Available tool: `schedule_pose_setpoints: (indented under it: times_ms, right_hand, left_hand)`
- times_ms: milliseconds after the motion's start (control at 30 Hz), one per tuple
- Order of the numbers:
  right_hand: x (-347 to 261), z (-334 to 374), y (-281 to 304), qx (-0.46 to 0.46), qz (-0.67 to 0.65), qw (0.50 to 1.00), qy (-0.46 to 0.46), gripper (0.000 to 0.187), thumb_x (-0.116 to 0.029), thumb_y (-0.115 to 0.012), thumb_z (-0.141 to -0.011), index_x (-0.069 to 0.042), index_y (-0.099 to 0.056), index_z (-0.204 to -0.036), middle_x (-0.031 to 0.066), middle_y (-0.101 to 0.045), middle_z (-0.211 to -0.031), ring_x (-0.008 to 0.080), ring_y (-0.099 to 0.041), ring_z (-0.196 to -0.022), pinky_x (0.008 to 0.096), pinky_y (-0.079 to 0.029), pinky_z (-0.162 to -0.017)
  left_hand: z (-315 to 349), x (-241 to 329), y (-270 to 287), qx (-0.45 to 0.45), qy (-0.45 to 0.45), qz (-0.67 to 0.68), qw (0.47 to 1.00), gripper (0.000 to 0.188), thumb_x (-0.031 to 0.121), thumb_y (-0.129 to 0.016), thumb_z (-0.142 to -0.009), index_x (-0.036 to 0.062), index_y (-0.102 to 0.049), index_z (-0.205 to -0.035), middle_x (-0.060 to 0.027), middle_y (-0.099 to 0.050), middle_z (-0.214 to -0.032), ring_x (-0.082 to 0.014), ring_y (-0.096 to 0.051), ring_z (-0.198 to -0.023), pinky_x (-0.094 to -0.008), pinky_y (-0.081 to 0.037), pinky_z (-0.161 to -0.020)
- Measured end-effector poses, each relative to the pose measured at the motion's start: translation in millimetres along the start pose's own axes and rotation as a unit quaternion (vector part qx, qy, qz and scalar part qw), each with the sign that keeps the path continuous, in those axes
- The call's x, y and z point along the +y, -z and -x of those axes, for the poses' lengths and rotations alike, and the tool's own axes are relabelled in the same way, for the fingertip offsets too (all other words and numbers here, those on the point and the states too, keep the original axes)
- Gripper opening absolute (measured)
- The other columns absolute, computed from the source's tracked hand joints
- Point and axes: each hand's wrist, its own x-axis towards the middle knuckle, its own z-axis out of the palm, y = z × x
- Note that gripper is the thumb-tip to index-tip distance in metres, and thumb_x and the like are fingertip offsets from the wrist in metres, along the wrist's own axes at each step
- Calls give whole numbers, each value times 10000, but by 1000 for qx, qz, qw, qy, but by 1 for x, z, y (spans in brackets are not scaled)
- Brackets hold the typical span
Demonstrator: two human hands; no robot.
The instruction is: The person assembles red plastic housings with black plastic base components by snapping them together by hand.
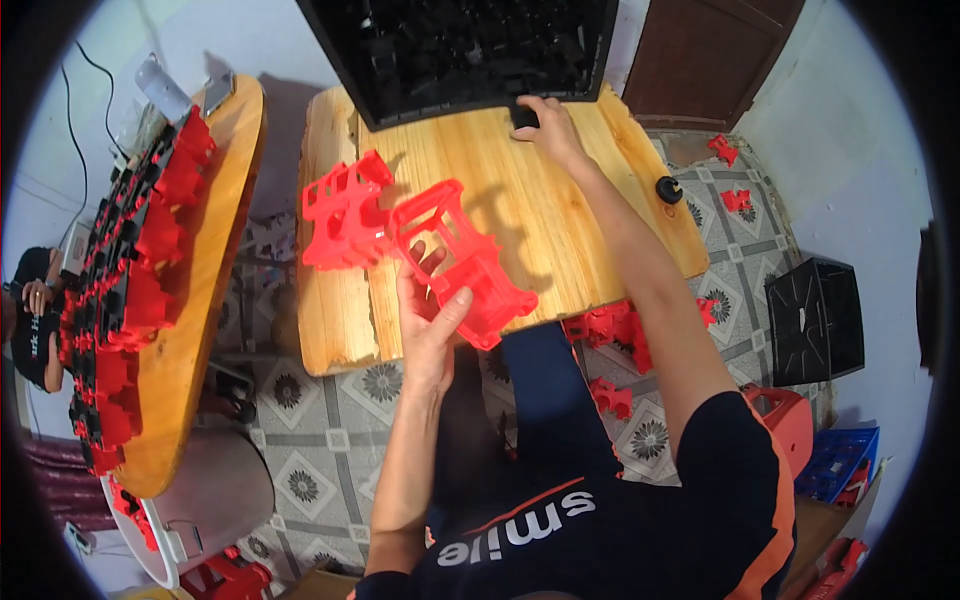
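My left hand (pixel 428 335) is closed around an open red plastic frame (pixel 465 265), with the thumb on its near part and fingers reaching inside. The frame is held tilted over the near side of the wooden table. Another red plastic frame (pixel 345 212) stands on the table just left of it. At the far side, my right hand (pixel 548 128) has its fingers closed on a small black piece (pixel 523 118) in front of the large black bin (pixel 480 112). That bin holds many black parts, too dark to tell apart.
A round black piece (pixel 669 189) lies near the table's right edge. Left, a second wooden table (pixel 228 200) carries rows of red-and-black assemblies (pixel 150 260). Red parts (pixel 615 330) lie on the tiled floor, and a black crate (pixel 815 320) stands right. Another person (pixel 38 310) is at far left.
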Motion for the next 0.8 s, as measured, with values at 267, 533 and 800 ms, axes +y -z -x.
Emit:
schedule_pose_setpoints:
  times_ms: [267,533,800]
  right_hand:
    - [-37,97,40,-15,-11,976,215,254,-112,-744,-774,-66,-669,-1013,90,-582,-946,284,-605,-889,372,-501,-779]
    - [-165,190,122,-46,-113,945,303,192,-178,-748,-783,-60,-666,-911,77,-573,-828,251,-594,-740,338,-485,-671]
    - [-181,207,108,-30,-83,956,279,243,-172,-751,-783,-23,-661,-952,96,-578,-844,254,-598,-765,351,-477,-674]
  left_hand:
    - [-4,-15,15,62,35,23,997,599,126,-635,-941,68,-291,-1428,-130,-484,-1339,-196,-494,-1220,-351,-428,-1031]
    - [2,-11,21,22,-2,36,999,677,115,-676,-913,106,-258,-1446,-144,-484,-1346,-226,-501,-1225,-380,-448,-1024]
    - [14,-1,21,-25,-31,28,999,768,166,-717,-889,125,-212,-1467,-123,-422,-1398,-217,-512,-1206,-362,-478,-981]
